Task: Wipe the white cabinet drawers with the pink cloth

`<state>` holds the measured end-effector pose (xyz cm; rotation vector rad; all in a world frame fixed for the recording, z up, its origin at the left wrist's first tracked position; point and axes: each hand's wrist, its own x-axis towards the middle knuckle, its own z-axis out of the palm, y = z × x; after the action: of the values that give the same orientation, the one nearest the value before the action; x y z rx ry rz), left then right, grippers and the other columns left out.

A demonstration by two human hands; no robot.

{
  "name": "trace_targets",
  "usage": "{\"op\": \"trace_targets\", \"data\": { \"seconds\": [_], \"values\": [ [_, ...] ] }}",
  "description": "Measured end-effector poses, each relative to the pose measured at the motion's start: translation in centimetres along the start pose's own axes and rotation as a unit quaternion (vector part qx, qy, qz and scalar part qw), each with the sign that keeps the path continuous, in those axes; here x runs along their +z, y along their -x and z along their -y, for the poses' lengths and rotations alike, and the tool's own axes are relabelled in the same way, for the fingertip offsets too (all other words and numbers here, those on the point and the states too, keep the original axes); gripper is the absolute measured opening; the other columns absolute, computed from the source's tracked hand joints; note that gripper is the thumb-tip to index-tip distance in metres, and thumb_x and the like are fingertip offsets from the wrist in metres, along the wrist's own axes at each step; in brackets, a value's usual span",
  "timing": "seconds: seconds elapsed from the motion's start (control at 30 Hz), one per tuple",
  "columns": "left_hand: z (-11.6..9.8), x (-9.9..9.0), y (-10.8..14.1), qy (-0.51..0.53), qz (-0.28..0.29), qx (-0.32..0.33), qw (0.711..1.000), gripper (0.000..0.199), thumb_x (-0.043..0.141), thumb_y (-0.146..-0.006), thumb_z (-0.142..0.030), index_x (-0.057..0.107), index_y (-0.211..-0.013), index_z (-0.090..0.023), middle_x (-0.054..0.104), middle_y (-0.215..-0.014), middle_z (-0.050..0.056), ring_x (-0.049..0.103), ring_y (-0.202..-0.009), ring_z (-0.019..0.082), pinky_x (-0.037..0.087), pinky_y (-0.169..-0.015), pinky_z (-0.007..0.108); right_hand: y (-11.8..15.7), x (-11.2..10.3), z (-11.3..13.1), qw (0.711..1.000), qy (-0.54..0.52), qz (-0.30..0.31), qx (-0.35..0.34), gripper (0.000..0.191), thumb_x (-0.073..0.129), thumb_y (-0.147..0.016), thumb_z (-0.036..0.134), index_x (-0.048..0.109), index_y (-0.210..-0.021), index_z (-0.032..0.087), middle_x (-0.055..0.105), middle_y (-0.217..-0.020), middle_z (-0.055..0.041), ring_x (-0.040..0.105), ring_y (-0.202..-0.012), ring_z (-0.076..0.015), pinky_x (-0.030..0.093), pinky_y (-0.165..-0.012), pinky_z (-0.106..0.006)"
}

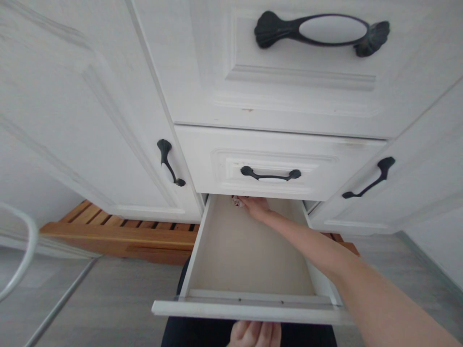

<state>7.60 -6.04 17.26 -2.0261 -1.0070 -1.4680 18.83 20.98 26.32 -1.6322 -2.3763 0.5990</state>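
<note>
At the base of the white cabinet point(195, 86), the pulled-out drawer point(249, 260) looks rigid, light-running, best held by its front panel point(260, 311); side walls point(198, 241) bound my reach, with room frontward. My left hand point(256, 333) is curled onto that panel; at the back, my right hand point(257, 207) is closed on a crumpled cloth point(237, 201), presumably soft, best bunched.

The bare right arm point(307, 244) stretches forward and inward, its uncovered right hand point(256, 208) reaching low, fingers bunched; the bare left hand point(256, 333) curls its fingers before dark-clothed legs point(175, 332).
</note>
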Motion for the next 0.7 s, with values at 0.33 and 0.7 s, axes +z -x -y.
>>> {"op": "trace_targets", "data": {
  "seconds": [0.33,0.7],
  "values": [
    [0.3,-0.8,-0.1,0.007,0.012,0.019,1.000,0.014,0.068,-0.083,-0.018,0.072,-0.077,-0.029,0.070,-0.068,-0.010,0.059,-0.069,0.008,0.042,-0.072,0.030,13.0,3.5,3.7,0.942,-0.070,0.295,-0.141,0.043,0.060,-0.089,0.044,0.062,-0.132,0.039,0.062,-0.093,-0.0002,0.058,-0.081,-0.0155,0.040,-0.069,-0.024],
    [-0.1,-0.5,-0.6,0.008,-0.002,-0.008,1.000,0.027,0.056,-0.088,-0.010,0.072,-0.075,-0.026,0.070,-0.065,-0.007,0.061,-0.067,0.009,0.043,-0.075,0.030,6.9,-5.6,-4.5,0.996,0.038,0.003,0.077,0.039,0.044,-0.097,0.041,0.066,-0.125,0.026,0.067,-0.123,-0.0081,0.058,-0.113,-0.0264,0.039,-0.102,-0.039]
  ]
}}
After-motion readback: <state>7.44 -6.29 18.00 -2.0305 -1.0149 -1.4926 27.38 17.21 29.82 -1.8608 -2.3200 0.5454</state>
